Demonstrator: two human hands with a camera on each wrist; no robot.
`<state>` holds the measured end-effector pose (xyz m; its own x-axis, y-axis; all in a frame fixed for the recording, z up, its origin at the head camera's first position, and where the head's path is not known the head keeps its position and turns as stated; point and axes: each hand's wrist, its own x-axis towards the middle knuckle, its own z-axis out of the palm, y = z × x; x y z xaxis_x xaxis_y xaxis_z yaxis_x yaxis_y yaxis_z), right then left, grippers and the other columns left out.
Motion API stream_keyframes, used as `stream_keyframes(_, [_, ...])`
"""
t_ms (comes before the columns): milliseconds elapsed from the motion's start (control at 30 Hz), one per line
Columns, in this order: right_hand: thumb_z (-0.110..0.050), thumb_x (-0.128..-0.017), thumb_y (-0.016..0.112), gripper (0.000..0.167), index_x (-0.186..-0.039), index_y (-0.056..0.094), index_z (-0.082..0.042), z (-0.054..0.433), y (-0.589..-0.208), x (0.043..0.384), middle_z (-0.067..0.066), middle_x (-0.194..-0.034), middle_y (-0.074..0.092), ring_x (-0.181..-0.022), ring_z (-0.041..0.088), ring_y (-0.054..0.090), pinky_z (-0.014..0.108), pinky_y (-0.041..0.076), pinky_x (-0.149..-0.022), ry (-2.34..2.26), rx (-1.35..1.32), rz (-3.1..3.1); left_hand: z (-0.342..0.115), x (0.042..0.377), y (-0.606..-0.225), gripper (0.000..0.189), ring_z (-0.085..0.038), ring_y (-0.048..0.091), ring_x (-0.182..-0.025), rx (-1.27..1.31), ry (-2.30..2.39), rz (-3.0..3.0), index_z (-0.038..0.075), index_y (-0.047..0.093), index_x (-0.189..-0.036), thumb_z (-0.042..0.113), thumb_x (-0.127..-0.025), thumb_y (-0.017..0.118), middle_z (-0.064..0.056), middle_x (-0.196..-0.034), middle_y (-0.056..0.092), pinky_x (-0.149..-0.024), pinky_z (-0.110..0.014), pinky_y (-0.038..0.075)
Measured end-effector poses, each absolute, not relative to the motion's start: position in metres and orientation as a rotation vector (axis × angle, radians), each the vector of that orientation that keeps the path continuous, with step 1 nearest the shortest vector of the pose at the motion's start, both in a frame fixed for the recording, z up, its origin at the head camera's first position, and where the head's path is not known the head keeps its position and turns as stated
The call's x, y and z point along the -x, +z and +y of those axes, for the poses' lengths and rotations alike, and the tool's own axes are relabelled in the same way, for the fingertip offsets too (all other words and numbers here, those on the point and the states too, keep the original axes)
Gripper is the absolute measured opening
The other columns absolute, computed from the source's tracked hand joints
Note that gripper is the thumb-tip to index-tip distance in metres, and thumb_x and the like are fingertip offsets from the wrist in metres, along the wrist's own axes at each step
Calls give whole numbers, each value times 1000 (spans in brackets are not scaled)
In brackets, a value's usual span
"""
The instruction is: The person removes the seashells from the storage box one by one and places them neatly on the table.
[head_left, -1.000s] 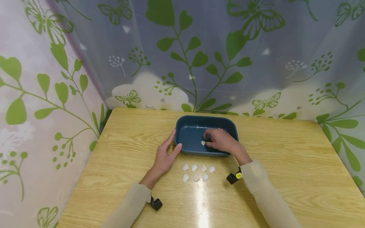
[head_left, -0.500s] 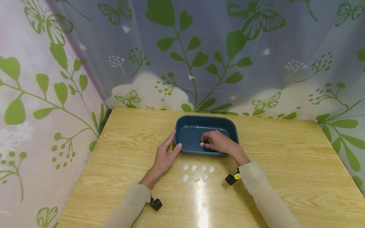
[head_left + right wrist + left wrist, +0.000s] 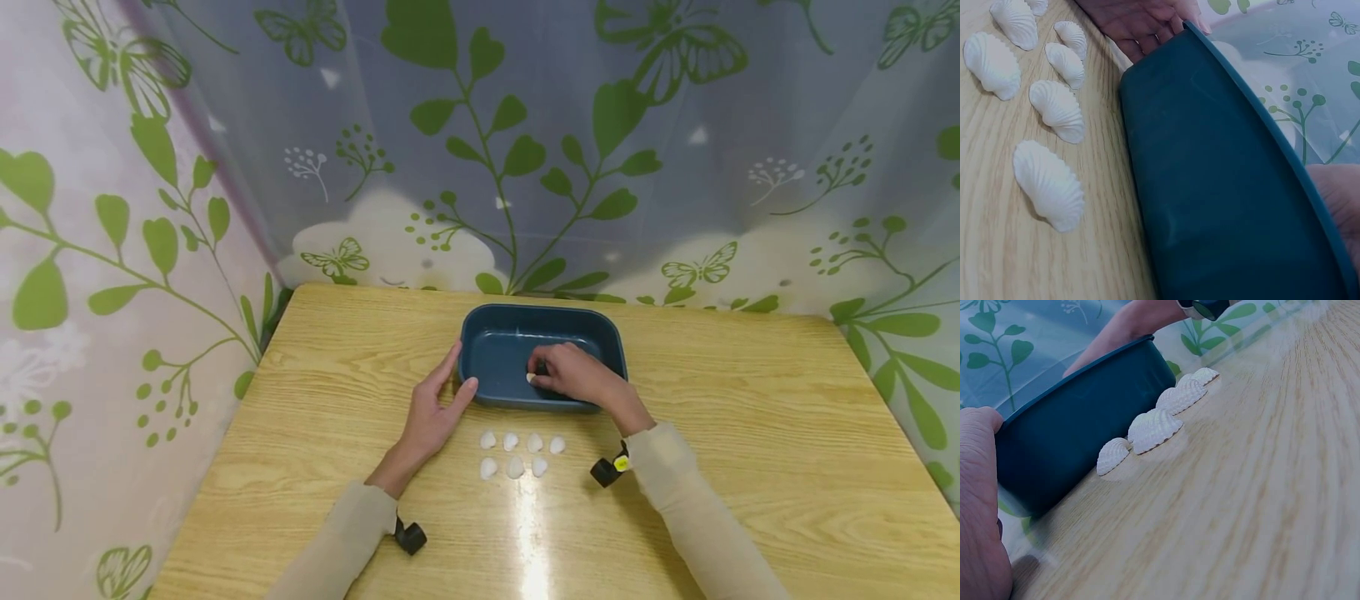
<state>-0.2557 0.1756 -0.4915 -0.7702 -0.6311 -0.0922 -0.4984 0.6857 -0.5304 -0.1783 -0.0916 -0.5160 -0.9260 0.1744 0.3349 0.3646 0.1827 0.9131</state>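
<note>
A dark blue rectangular basin stands on the wooden table. Along its left end lies my left hand, fingers extended against the side and thumb at the front corner of the rim. Inside the basin, my right hand pinches a small white seashell between thumb and fingertips, low over the bottom. In the wrist views the basin wall hides that shell and most of the right hand. White ribbed seashells lie in two rows on the table just in front of the basin.
The wood-grain table extends to both sides of the basin. Behind it and on the left hang curtains printed with green leaves and butterflies. A black wrist camera sits at each sleeve cuff.
My right hand has moved slightly left inside the basin, and its fingers have closed on the shell. The left hand, the basin and the shells on the table stay put.
</note>
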Motion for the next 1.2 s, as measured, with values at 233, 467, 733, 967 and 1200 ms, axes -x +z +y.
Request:
stream_keyframes(233, [-18, -101, 71, 11, -106, 72, -8, 175, -492, 256, -6, -64, 56, -53, 7, 49, 28, 50, -61, -692, 919, 2635, -93, 178, -516, 61, -27, 35, -153, 522, -1841, -2303, -4, 37, -158, 10, -105, 63, -19, -164, 38, -126, -34, 29])
stream_keyframes(467, [-17, -102, 71, 11, -108, 72, -8, 174, -493, 256, -6, -64, 56, -52, 8, 48, 27, 50, -62, -708, 902, 2633, -93, 178, -517, 61, -27, 35, -153, 526, -1839, -2303, -4, 37, -158, 10, -105, 63, -19, -164, 38, -126, -35, 29])
stream_keyframes(733, [-15, -101, 71, 10, -108, 72, -8, 174, -492, 256, -5, -67, 59, -53, 7, 50, 27, 50, -62, -716, 917, 2618, -92, 178, -518, 61, -30, 36, -152, 528, -1835, -2298, -7, 37, -157, 7, -104, 63, -22, -163, 38, -126, -39, 29])
stream_keyframes(967, [-12, -101, 71, 10, -110, 73, -9, 174, -492, 256, -3, -73, 63, -56, 7, 51, 27, 49, -61, -722, 933, 2610, -92, 178, -517, 61, -28, 36, -152, 539, -1838, -2286, -6, 37, -157, 8, -105, 63, -22, -163, 39, -125, -34, 29])
stream_keyframes(1200, [-13, -101, 71, 9, -110, 72, -9, 173, -490, 256, -3, -70, 61, -55, 7, 51, 28, 49, -61, -701, 917, 2610, -93, 178, -517, 60, -28, 36, -152, 548, -1826, -2292, -7, 37, -157, 8, -105, 63, -22, -163, 38, -125, -33, 30])
